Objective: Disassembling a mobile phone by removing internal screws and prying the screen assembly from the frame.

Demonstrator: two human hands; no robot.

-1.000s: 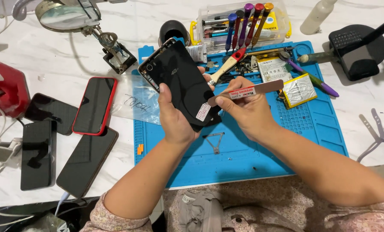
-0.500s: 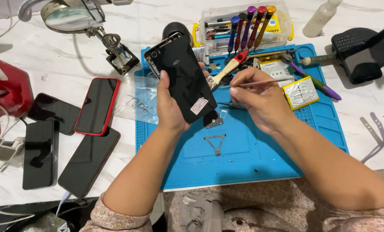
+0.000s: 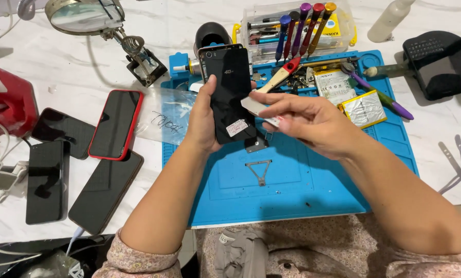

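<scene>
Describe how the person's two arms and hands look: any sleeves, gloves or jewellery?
Both hands are bare: the left hand and the right hand show no gloves, and no rings or watch can be seen. The forearms are uncovered. A pinkish sleeve with a small floral print is pushed up near the left elbow; the same fabric shows at the right edge.

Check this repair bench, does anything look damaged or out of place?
Nothing looks damaged. The left hand grips a black phone over the blue mat; the right hand holds a flat pry tool beside its edge. Loose small parts clutter the mat's top.
</scene>
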